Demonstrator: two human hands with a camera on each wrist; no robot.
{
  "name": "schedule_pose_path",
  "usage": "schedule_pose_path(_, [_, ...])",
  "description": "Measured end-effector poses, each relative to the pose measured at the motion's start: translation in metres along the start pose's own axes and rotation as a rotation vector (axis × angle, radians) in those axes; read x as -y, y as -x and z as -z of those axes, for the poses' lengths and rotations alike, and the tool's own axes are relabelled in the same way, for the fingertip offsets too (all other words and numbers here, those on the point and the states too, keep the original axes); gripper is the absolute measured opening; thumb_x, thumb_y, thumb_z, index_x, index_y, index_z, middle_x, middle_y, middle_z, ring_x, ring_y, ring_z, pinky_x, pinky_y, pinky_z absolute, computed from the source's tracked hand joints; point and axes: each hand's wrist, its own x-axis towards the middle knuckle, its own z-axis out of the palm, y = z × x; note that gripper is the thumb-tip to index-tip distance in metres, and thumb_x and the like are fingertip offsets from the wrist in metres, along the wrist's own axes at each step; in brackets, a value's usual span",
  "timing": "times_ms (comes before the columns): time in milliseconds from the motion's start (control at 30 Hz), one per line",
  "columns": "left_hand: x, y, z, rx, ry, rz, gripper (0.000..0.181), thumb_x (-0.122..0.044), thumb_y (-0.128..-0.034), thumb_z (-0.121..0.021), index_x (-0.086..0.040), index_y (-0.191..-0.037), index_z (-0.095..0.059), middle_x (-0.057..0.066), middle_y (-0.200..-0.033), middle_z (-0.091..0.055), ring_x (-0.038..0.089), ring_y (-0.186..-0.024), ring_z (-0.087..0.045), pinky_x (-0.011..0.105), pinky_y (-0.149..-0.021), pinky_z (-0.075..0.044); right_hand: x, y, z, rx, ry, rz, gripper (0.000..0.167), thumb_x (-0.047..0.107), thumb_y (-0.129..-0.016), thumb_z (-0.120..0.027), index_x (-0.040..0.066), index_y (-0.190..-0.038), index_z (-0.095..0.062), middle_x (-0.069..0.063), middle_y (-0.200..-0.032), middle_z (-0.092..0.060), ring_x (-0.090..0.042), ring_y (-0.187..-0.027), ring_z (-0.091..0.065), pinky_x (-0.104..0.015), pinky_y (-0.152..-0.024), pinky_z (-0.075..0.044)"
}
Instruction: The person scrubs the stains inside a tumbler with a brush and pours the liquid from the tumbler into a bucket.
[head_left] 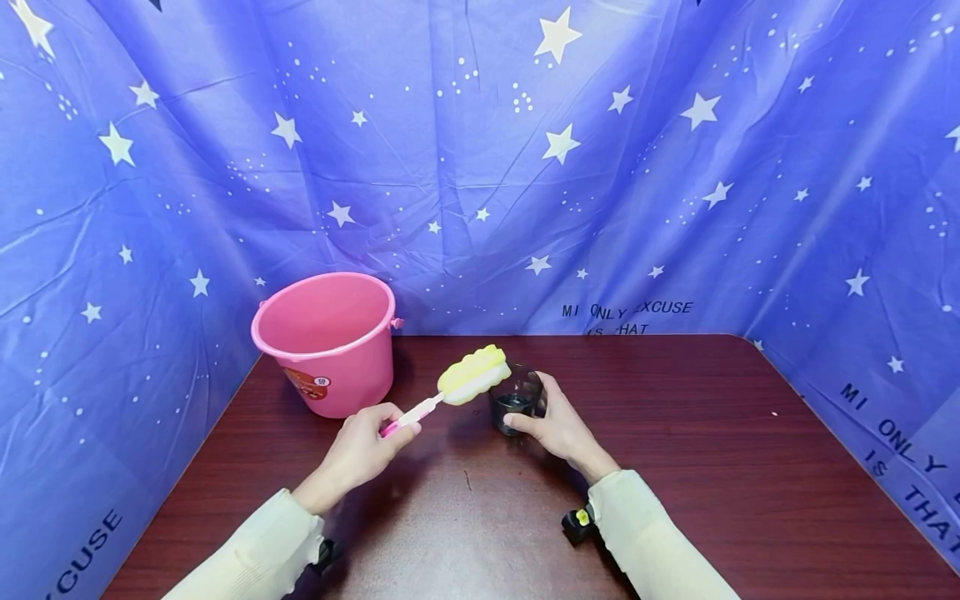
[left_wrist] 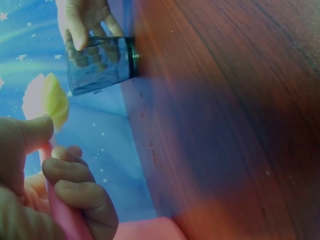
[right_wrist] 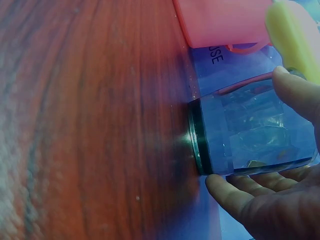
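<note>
At the bottom of the head view, pale sleeves point(head_left: 262, 542) come in from both corners, with a black wrist device point(head_left: 577, 525) by the right cuff. The left hand point(head_left: 360, 452), just left of the lower middle, grips the pink-and-white handle of a sponge cup brush point(head_left: 454, 388), thumb laid along it. The brush's long axis slants from lower left to upper right, its yellow-and-white head pointing up and right to the mouth of a dark tinted glass point(head_left: 517, 404); whether the two touch I cannot tell. The right hand point(head_left: 561, 429), right of centre, holds this glass, thumb on the near side and fingers round the far side. The glass's axis stands roughly upright, mouth up and thick base down, close to the brown wood-grain desk point(head_left: 750, 450). Farther back, left of centre, a pink bucket point(head_left: 356, 379) stands mouth up on the desk. Behind everything, a blue star-print curtain point(head_left: 465, 125) fills the upper frame.
</note>
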Motion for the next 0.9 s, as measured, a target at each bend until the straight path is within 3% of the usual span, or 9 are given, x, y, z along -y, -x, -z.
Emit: schedule_pose_path(900, [0.019,0.011,0.001,-0.009,0.012,0.112,0.021,-0.031,-0.0841,-0.073,-0.017,-0.074,-0.061,-0.005,-0.056,-0.044,0.012,-0.054,-0.043,0.029,-0.052,-0.035,0.001,0.001,0.000,-0.006,0.004,0.006,0.080,0.016,-0.076,-0.080,0.007,-0.139,-0.033,-0.013,-0.133,-0.050,-0.028,-0.122,-0.050,-0.046,-0.099,-0.039])
